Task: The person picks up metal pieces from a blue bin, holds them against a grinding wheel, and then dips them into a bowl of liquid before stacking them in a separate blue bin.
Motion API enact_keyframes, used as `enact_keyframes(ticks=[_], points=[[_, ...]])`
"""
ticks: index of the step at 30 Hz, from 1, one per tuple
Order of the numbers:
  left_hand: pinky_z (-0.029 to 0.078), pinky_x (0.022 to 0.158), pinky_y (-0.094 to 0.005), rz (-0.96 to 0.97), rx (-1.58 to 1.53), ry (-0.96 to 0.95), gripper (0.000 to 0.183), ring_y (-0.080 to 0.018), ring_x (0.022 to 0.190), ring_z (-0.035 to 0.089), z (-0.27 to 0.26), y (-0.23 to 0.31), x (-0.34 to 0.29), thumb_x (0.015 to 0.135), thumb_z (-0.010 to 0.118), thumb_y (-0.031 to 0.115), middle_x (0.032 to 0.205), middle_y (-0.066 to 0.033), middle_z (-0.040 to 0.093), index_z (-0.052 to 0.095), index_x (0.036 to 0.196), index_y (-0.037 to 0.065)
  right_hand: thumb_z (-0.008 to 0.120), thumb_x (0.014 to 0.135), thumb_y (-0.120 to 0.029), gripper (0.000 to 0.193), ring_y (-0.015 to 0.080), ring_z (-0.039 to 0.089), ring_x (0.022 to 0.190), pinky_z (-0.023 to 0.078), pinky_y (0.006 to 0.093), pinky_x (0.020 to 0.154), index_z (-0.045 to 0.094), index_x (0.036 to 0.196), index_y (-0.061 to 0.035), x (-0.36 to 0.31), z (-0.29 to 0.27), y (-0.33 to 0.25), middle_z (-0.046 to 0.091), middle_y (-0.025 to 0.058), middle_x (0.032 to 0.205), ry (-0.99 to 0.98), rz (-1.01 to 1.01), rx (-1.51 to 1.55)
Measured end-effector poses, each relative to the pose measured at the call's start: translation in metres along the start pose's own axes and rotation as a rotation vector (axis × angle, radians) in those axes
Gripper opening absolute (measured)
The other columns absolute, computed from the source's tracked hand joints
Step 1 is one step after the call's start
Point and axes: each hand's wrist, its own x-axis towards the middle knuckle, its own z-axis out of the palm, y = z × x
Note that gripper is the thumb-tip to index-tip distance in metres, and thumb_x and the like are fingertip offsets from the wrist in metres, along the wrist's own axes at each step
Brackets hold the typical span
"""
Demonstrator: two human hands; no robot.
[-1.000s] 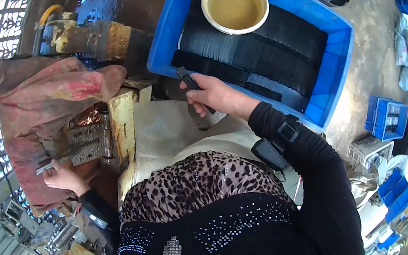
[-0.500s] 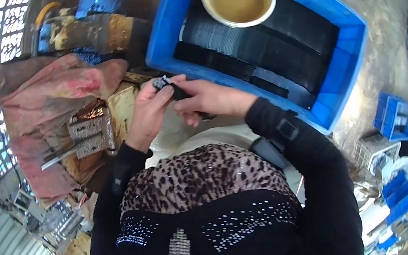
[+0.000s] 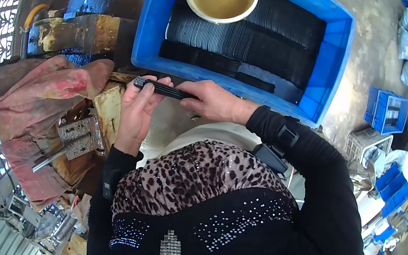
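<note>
Bundle of black strips [image 3: 168, 90]: slim pieces lying together, stretched sideways between two hands, just off the near side of the blue crate [image 3: 333, 52], toward its left end.
Left hand [image 3: 136, 110]: gripping the bundle's left end between thumb and fingers, near the crate's front left corner.
Right hand [image 3: 215, 101]: grasping the bundle's other end, in front of the crate's near side.
Black rows [image 3: 277, 53]: thin pieces packed closely inside the crate.
Bowl [image 3: 217, 19]: pale, holding cloudy brownish liquid, above the rows at the crate's far left.
Reddish cloth [image 3: 25, 118]: draped, left of the crate and nearer the person.
Metal block [image 3: 81, 137]: beside the cloth, also left of the crate.
</note>
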Motion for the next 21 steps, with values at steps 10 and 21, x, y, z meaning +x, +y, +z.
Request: enact_keyframes(ticks=[10,21], points=[[0.046,0.104,-0.0438,-0.051,-0.032,-0.067,0.028,-0.0303,0.116,0.061,0.019,-0.003,0.006,0.102,0.045,0.005,0.128,-0.023,0.058,0.047,0.129,-0.002,0.054,0.1,-0.02,0.016,0.0082,0.059,0.067,0.05,0.0244,0.06,0.059,0.102,-0.0052,-0.008,-0.017,0.004,0.061,-0.0006,0.079,-0.161,0.369,0.455],[0.051,0.097,-0.0416,-0.058,-0.033,-0.069,0.026,-0.0241,0.108,0.064,-0.001,-0.008,0.002,0.101,0.048,0.008,0.121,-0.01,0.063,0.051,0.127,0.005,0.055,0.1,-0.016,0.015,0.009,0.061,0.069,0.055,0.0263,0.061,0.059,0.105,-0.0018,-0.003,-0.022,0.002,0.06,0.0005,0.081,-0.137,0.333,0.505]])
